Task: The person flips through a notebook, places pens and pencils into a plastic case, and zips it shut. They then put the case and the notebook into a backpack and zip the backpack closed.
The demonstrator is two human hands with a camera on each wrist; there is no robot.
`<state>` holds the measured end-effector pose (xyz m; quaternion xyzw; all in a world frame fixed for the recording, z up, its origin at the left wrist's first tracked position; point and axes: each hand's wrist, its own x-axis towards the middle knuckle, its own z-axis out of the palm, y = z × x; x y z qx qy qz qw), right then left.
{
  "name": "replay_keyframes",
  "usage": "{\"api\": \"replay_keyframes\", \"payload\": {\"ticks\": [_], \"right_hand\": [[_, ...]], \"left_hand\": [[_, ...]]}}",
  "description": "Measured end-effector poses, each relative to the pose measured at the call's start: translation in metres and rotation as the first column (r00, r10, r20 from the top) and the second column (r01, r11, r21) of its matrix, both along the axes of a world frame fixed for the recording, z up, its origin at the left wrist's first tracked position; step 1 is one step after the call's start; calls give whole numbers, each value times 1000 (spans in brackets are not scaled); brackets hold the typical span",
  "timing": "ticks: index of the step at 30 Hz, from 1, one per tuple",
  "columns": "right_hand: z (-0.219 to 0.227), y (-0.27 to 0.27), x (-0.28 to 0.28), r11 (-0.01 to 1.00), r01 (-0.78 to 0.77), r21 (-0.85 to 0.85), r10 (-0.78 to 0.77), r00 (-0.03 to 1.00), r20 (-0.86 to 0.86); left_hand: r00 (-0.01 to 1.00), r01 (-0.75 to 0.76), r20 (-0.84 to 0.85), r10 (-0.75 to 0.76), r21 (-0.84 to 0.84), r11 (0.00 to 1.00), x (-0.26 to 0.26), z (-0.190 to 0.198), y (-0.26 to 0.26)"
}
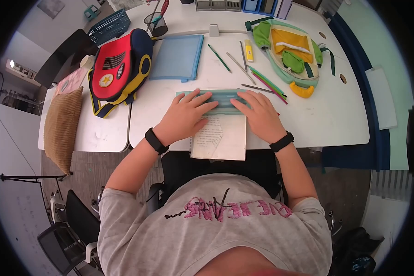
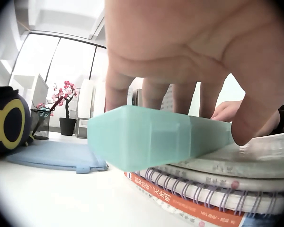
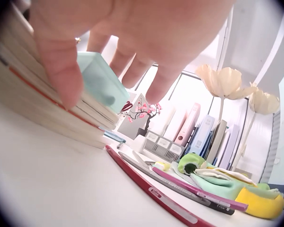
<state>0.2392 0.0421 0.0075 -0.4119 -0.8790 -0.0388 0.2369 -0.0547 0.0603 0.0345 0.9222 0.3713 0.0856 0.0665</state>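
A translucent teal pencil case (image 1: 223, 106) lies crosswise on a stack of books and notebooks (image 2: 194, 189) at the table's front edge. On the case's left part rests my left hand (image 1: 183, 117), fingers spread and fairly straight, thumb by its near side. My right hand (image 1: 265, 118) lies over the right end in the same way, with its thumb (image 3: 65, 78) down beside the stack in the right wrist view. The top book (image 1: 230, 138) shows a printed page toward my body. A spiral-bound notebook (image 2: 213, 196) sits lower in the pile.
Left of the hands are a red and navy backpack (image 1: 112, 69) and a light blue zip pouch (image 1: 177, 57). Several pencils (image 1: 267, 85) and a yellow highlighter (image 1: 249, 50) lie beyond the stack, to the right. Farther right is a green and yellow bag (image 1: 290, 46).
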Motion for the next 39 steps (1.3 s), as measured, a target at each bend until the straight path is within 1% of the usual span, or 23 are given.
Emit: {"api": "replay_keyframes", "payload": {"ticks": [2, 5, 6, 8, 10, 12, 13, 15, 18, 21, 25, 27, 28, 29, 30, 31, 32, 34, 35, 36, 37, 38, 39], "right_hand": [[2, 3, 1, 999, 1, 48, -3, 999, 45], [9, 0, 9, 1000, -14, 4, 14, 999, 52], [11, -4, 12, 1000, 0, -23, 0, 1000, 25], [10, -10, 16, 999, 17, -46, -17, 1000, -1], [5, -16, 18, 1000, 9, -27, -11, 999, -50], [2, -23, 14, 999, 14, -39, -17, 997, -73], [1, -26, 12, 999, 22, -50, -27, 995, -99], [-3, -34, 11, 997, 39, -67, -46, 992, -117], [-6, -38, 14, 995, 61, -77, -72, 986, -148], [-1, -48, 13, 993, 63, -99, -80, 982, -173], [-1, -49, 15, 987, 26, -159, -64, 968, -241], [4, -39, 20, 987, 3, -158, -42, 970, -241], [12, -31, 28, 988, 2, -156, -42, 966, -255], [16, -20, 38, 988, 1, -156, -43, 962, -269], [15, -5, 51, 985, 63, -159, -104, 959, -265], [12, 14, 65, 979, 125, -163, -164, 952, -259], [5, 33, 77, 978, 125, -167, -165, 951, -259], [-14, 66, 91, 917, 256, -308, -309, 941, -138], [-21, 76, 91, 917, 255, -307, -308, 941, -138], [-28, 84, 91, 872, 296, -390, -331, 943, -24], [-23, 87, 86, 818, 342, -463, -339, 936, 92], [-16, 91, 82, 819, 340, -462, -337, 937, 92], [-9, 96, 77, 795, 351, -495, -309, 936, 167]], "left_hand": [[1000, -5, 11, 5, -2, 1000, 1, 9, 4], [994, 46, 104, -38, -78, 996, -4, 22, 20], [986, 14, 164, 5, -120, 993, -9, 28, 30], [957, -12, 282, 64, -181, 983, -16, 33, 61], [961, -24, 268, 64, -149, 989, -20, 27, 105], [966, -177, 169, 193, -107, 978, -18, 6, 147], [966, -177, 173, 193, -106, 979, -16, -1, 163], [918, -385, -153, 367, -117, 915, -6, -13, 185], [874, -436, -235, 426, 8, 900, 2, -43, 209], [877, -456, -195, 439, -46, 889, 6, -44, 220], [879, -441, -211, 427, -26, 897, 1, -50, 207], [899, -435, -56, 433, -32, 900, -5, -34, 187], [899, -436, -60, 434, -33, 899, -11, -27, 182], [912, -410, 31, 409, 39, 911, -20, -20, 178], [920, -387, 119, 374, 111, 915, -28, -14, 172], [920, -386, 116, 375, 108, 916, -33, -4, 164], [921, -373, 170, 349, 134, 918, -38, 8, 156], [923, -318, 278, 266, 160, 935, -48, 12, 145], [923, -318, 278, 266, 161, 934, -48, 13, 137], [927, -319, 250, 279, 137, 938, -50, 13, 129], [930, -322, 223, 291, 114, 940, -50, 13, 122], [930, -324, 224, 293, 115, 939, -50, 11, 118], [925, -329, 232, 300, 99, 939, -51, 6, 114]]}}
